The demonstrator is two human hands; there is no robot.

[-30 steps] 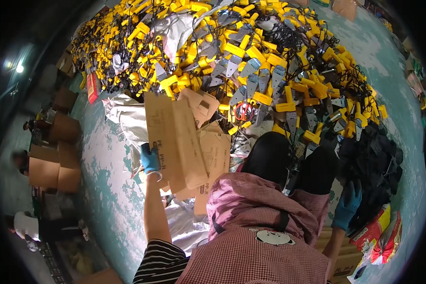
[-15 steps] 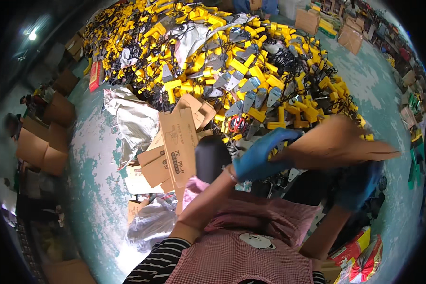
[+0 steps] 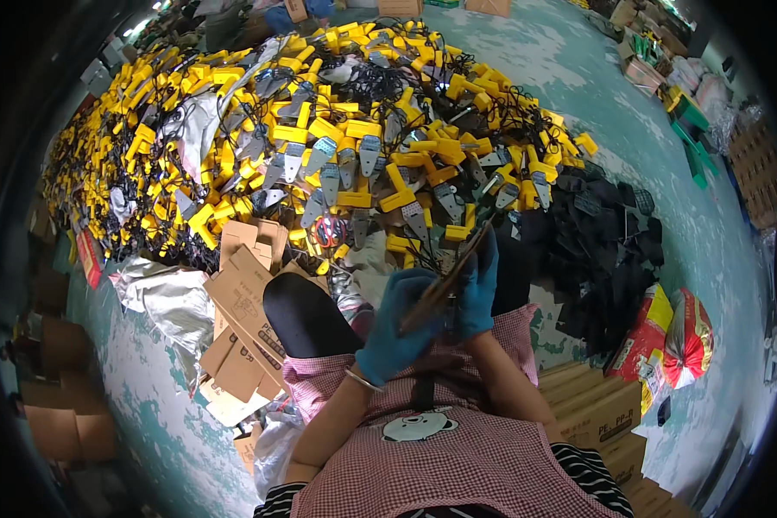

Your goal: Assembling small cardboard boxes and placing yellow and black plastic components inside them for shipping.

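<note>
Both my hands wear blue gloves and meet over my lap. Between them is a brown cardboard carton point(image 3: 445, 283), turned nearly edge-on and tilted up to the right. My left hand point(image 3: 395, 330) grips its lower left side, while my right hand point(image 3: 476, 292) is closed against the other side. Glove and carton hide most of the fingertips, and whether anything is inside the carton cannot be seen. Just beyond my hands lie yellow-handled tools point(image 3: 397, 192) with grey metal plates and black cords.
A wide heap of the yellow tools point(image 3: 233, 129) covers the floor ahead. Flattened cartons point(image 3: 246, 298) and a whitish sack point(image 3: 160, 289) lie left. Black pieces point(image 3: 591, 233) are piled right, near red and yellow bags point(image 3: 686, 341). Closed cartons point(image 3: 609, 410) are stacked beside my right arm.
My view has swung to the right. The carton, broad and blurred at the right before, is now drawn in over my lap and turned edge-on, with both hands closer together.
</note>
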